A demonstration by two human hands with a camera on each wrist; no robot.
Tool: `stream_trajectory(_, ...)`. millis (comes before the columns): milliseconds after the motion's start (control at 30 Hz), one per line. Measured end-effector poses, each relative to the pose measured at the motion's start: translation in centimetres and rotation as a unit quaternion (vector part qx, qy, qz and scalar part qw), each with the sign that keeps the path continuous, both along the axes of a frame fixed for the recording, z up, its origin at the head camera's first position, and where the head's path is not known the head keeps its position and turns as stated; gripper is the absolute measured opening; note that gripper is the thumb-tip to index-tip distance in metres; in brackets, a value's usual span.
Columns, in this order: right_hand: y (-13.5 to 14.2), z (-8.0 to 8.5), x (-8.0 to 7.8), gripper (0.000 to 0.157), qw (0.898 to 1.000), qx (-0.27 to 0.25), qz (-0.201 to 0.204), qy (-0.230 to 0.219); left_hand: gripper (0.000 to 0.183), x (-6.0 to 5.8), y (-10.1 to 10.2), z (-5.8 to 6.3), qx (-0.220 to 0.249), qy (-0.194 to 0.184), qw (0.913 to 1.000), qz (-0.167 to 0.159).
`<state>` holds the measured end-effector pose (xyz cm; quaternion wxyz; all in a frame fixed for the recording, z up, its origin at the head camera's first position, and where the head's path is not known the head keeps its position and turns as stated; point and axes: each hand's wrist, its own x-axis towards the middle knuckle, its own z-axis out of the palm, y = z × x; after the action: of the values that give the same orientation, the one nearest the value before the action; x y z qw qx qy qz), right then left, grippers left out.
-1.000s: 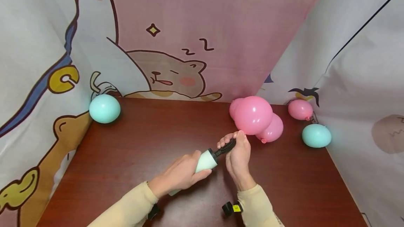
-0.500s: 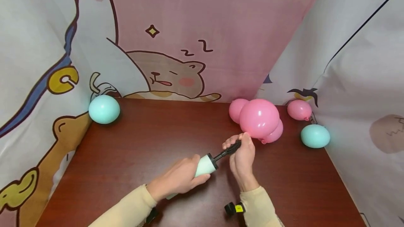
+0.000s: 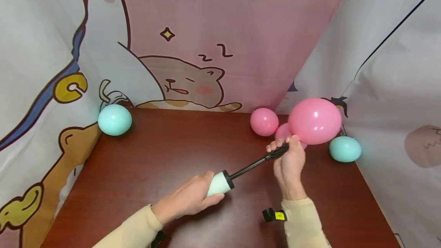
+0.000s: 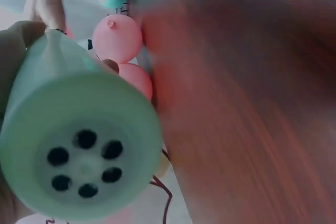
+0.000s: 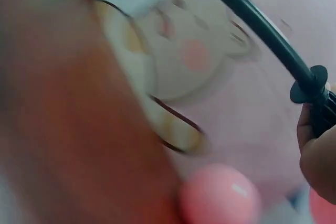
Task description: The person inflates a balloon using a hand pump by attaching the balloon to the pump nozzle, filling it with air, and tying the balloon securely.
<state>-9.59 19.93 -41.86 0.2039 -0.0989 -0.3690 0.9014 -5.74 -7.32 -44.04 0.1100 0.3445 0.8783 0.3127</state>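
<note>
My left hand (image 3: 191, 194) grips the pale green barrel of a balloon pump (image 3: 219, 185). A long stretch of its black rod shows, also in the right wrist view, where the black rod (image 5: 257, 24) runs to a flange. My right hand (image 3: 292, 163) is curled round the ribbed black handle (image 3: 279, 151) and pinches the neck of a large inflated pink balloon (image 3: 315, 121) at the handle's end. The left wrist view looks at the barrel's end face (image 4: 86, 163), which has several dark round holes. The balloon's neck is hidden by my right fingers.
One pink balloon (image 3: 264, 121) rests at the table's back edge, another pink balloon (image 3: 283, 131) partly behind the large one. Mint balloons lie far right (image 3: 345, 149) and far left (image 3: 115, 119). Printed cloth walls border the brown table (image 3: 165, 144).
My right hand has moved right and slightly up with the handle and the pink balloon, drawing out more of the rod. The balloon looks larger. My left hand has shifted slightly left.
</note>
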Motion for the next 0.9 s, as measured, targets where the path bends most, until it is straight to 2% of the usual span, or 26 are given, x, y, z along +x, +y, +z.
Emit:
stream_trajectory(133,-4.2,-1.9,1.3,0.035,0.997,0.033,0.062,-0.021,0.038,-0.5,1.2,0.2,-0.006,-0.002,0.9999,0.009)
stream_trajectory(267,-6.4,-2.8,2.0,0.032,0.994,0.071,0.083,-0.021,0.040,-0.7,2.1,0.0,0.002,-0.015,0.9998,0.012)
stream_trajectory(400,-6.8,-3.0,2.1,0.030,0.992,0.088,0.084,-0.014,0.060,-0.8,2.5,-0.2,0.022,0.007,0.9997,0.000)
stream_trajectory(467,-6.8,-3.2,2.2,0.032,0.992,0.089,0.090,-0.018,0.064,-0.8,2.6,-0.4,0.028,0.026,0.9992,-0.011)
stream_trajectory(633,-6.8,-3.7,2.4,0.035,0.991,0.077,0.102,-0.040,0.052,-0.7,2.9,-0.6,0.017,0.042,0.9984,-0.033)
stream_trajectory(767,-6.7,-3.9,2.4,0.034,0.992,0.062,0.085,-0.064,0.042,-0.5,3.1,-0.5,-0.007,0.044,0.9983,-0.038)
stream_trajectory(900,-5.9,-3.4,2.0,0.034,0.993,0.056,0.065,-0.081,0.037,-0.4,3.1,-0.4,-0.016,0.066,0.9969,-0.040)
